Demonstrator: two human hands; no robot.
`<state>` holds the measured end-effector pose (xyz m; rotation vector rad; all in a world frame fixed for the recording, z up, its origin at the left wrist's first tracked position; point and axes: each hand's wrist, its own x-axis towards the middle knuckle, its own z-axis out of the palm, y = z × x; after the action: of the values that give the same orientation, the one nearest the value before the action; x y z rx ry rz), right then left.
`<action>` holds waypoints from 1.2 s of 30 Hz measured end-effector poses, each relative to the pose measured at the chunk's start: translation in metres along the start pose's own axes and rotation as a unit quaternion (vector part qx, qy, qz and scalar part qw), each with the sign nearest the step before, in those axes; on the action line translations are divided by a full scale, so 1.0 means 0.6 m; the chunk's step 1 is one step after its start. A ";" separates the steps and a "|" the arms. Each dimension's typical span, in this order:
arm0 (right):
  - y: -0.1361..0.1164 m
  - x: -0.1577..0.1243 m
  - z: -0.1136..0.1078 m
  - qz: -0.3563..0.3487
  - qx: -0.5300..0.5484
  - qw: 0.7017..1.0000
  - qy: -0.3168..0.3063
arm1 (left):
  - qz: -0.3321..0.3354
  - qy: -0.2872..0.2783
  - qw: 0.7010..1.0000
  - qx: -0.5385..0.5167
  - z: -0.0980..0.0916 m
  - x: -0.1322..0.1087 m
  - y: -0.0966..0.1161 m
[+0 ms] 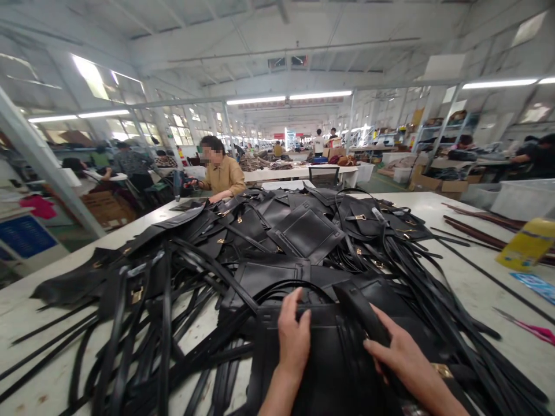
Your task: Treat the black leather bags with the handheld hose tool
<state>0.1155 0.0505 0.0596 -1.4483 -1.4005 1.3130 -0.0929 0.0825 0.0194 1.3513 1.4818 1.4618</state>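
In front of me lies a black leather bag (321,358) at the near edge of the pile. My left hand (295,332) rests against its upper part, fingers stretched out and thumb apart. My right hand (394,349) is closed round a thick black leather strap (362,312) that rises at the bag's right side; some of its fingertips are hidden behind the strap. Close beyond my hands lies another black leather panel (269,280) with stitched edges. A brass-coloured buckle (441,370) shows beside my right wrist.
Black bags and long straps (165,323) cover much of the white table (468,283). At right are pink-handled scissors (526,326), a yellow container (526,245) and brown strips (472,228). A person (223,170) in a tan top works across the table's far left.
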 end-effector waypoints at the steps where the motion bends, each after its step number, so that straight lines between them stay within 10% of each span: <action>1: -0.003 -0.010 0.002 -0.002 0.000 1.000 -0.002 | 0.013 0.087 0.995 0.050 -0.041 -0.008 -0.002; 3: -0.012 -0.031 0.011 -0.001 0.001 1.000 -0.025 | -0.058 0.153 0.984 0.076 -0.114 -0.017 -0.019; 7: -0.040 -0.052 0.061 0.024 0.025 0.988 -0.150 | -0.220 0.075 0.973 -0.009 -0.179 -0.012 -0.078; 12: -0.050 -0.046 0.143 0.017 0.037 0.968 -0.249 | -0.222 0.037 0.969 -0.104 -0.160 -0.010 -0.107; 21: -0.032 0.000 0.219 0.001 -0.013 0.975 -0.221 | -0.224 0.028 0.953 -0.205 -0.154 -0.029 -0.113; 36: -0.012 -0.079 0.203 0.050 -0.045 0.966 -0.250 | -0.212 -0.012 0.972 -0.105 -0.170 -0.028 -0.105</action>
<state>0.0018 -0.0130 0.0481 -1.3102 -1.7396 1.7879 -0.1984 0.0461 -0.0273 0.8567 1.4441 1.2754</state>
